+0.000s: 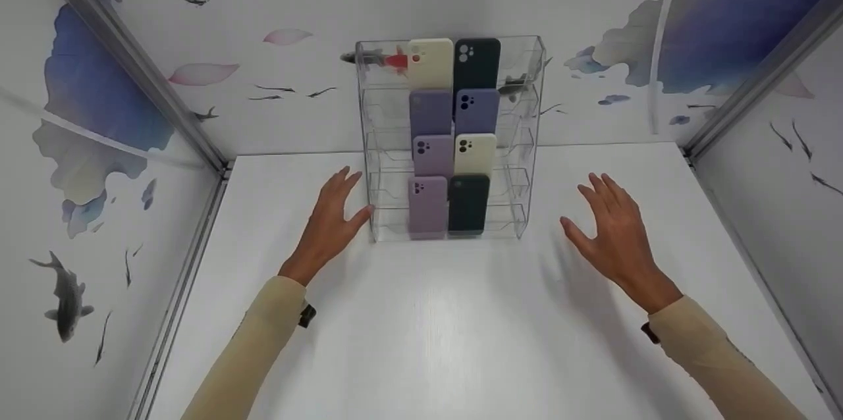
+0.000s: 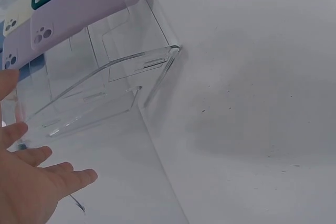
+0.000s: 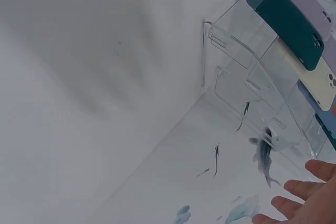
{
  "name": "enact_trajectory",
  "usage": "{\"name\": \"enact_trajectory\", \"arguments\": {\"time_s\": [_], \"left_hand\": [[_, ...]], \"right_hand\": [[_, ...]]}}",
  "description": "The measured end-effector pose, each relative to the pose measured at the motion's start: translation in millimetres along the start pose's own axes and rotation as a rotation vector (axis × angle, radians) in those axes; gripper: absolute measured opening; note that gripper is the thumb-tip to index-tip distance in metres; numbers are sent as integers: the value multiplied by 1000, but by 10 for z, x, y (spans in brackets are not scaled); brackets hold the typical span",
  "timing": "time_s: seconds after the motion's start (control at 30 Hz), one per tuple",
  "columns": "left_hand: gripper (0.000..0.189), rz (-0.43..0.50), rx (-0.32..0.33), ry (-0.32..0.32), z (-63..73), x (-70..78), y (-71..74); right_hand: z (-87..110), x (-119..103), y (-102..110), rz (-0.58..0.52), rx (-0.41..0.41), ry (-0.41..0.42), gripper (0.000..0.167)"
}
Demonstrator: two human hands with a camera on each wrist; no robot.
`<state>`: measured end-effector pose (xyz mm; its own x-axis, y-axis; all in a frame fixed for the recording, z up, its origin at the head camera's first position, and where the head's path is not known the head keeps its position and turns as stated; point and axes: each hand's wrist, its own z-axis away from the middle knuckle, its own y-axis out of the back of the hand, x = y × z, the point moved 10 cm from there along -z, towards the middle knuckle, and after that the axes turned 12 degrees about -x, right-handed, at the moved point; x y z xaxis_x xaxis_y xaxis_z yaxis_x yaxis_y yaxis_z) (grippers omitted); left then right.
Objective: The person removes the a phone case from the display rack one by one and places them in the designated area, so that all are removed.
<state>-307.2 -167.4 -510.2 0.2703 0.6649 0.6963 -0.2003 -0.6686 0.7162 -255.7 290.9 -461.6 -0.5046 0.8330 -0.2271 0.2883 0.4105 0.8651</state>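
A clear acrylic tiered rack (image 1: 514, 221) stands at the back of the table, with several phone cases leaning in two columns on its steps. On the lowest filled step are a light purple phone case (image 1: 428, 209) and a dark green phone case (image 1: 469, 206). Above them come a purple (image 1: 433, 157) and a cream one (image 1: 475, 153), then two blue-purple ones, with cream (image 1: 431, 68) and dark green (image 1: 477, 68) at the top. My left hand (image 1: 332, 222), fingers spread, is beside the rack's left side; whether its thumb touches, I cannot tell. My right hand (image 1: 616, 236) hovers apart on the right, holding nothing.
White panels printed with fish, petals and blue-purple leaf shapes enclose the white table (image 1: 435, 321) at the back and sides. Metal frame strips (image 1: 178, 301) run along the side edges. The rack stands close to the back panel (image 1: 290, 124).
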Motion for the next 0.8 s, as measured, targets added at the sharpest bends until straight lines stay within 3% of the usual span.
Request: {"name": "enact_trajectory", "arguments": {"time_s": [0.37,0.8], "left_hand": [[74,91,24,-15,-113,31,24],[77,318,82,-8,-272,-11,110]], "right_hand": [[-114,-97,-56,-11,3,24,63],[-244,-206,-164,-45,-15,28,62]]}}
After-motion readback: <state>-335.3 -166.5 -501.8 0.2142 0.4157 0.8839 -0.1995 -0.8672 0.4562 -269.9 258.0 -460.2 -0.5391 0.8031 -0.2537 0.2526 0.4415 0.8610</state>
